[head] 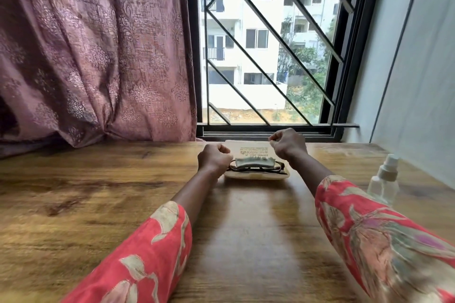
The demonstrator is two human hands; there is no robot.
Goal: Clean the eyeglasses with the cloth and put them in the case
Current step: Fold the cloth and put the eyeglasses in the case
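A cream eyeglass case (256, 176) lies open on the wooden table, its printed lid (248, 149) tipped back toward the window. Dark-framed eyeglasses (278, 167) lie folded inside it, with a folded pale green cloth (254, 162) on top of them. My left hand (213, 158) sits at the case's left end with its fingers curled; what they grip is hidden, and the case's left end is what lies under them. My right hand (287, 143) is raised at the lid's far right corner, thumb and finger pinching its edge.
A clear spray bottle (384, 181) with a white nozzle stands at the right of the wooden table (98, 192). A mauve curtain (93, 51) hangs at the back left, and a barred window (266, 44) is right behind the case. A pale wall (418, 69) is on the right.
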